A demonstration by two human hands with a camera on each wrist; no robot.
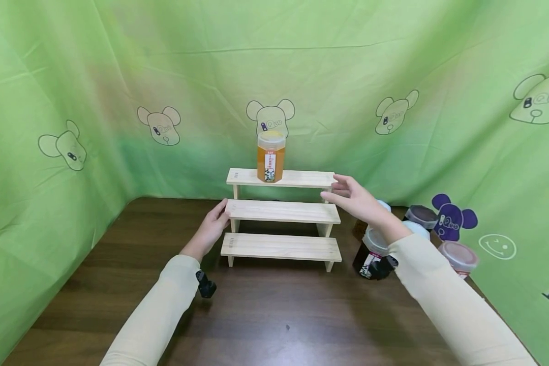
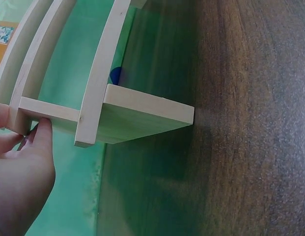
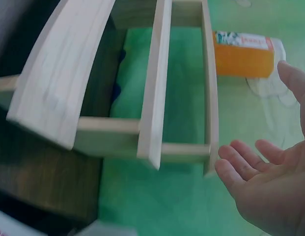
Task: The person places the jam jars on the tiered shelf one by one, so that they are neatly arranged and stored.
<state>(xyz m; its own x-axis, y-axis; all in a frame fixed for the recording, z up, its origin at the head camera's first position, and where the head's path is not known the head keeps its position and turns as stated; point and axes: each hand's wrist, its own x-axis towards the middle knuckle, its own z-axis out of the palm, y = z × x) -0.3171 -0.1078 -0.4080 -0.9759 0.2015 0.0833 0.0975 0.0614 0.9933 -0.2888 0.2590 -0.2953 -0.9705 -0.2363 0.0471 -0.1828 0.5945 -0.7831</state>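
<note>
A pale wooden three-step stand (image 1: 281, 211) is on the brown table. On its top step, left of centre, a jar (image 1: 276, 152) of amber contents stands upright with a clear lid; the right wrist view shows this amber jar (image 3: 245, 59) sideways. My left hand (image 1: 210, 229) pinches the left end of the middle step. In the left wrist view, the left hand's (image 2: 24, 182) thumb and fingers wrap that step's end. My right hand (image 1: 359, 201) hovers by the top step's right end. Its palm and spread fingers show in the right wrist view, holding nothing.
Several jars cluster at the table's right, partly behind my right forearm: a dark jar (image 1: 372, 254) with a white label, one with a dark lid (image 1: 421, 216), one with a pinkish lid (image 1: 459, 251). Green cloth (image 1: 187, 61) with printed mouse heads surrounds the table (image 1: 279, 315).
</note>
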